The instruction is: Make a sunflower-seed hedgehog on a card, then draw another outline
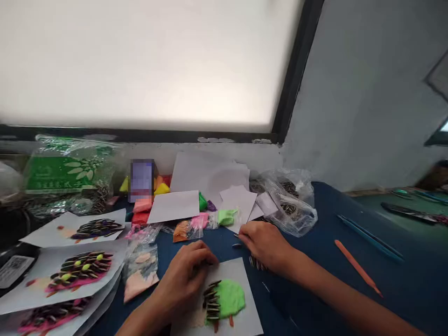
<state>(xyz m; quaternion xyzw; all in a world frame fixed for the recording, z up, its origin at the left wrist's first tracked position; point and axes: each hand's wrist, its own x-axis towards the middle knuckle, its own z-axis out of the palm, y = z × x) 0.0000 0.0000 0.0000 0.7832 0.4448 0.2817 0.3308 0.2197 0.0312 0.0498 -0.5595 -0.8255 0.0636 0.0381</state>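
Note:
A white card lies in front of me with a flat bright green clay shape on it. Striped sunflower seeds stand in rows along the shape's left part, and small brown clay legs stick out below. My left hand rests at the card's upper left, fingers curled closed, their tips partly hidden. Beyond the card, my right hand pinches at a sunflower seed; another lies just below its fingertips. More loose seeds lie under the palm.
Cards bearing seed-covered clay figures are stacked at left. Clay packets, blank paper and a clear bag of seeds lie along the back. An orange tool and a blue tool are at right.

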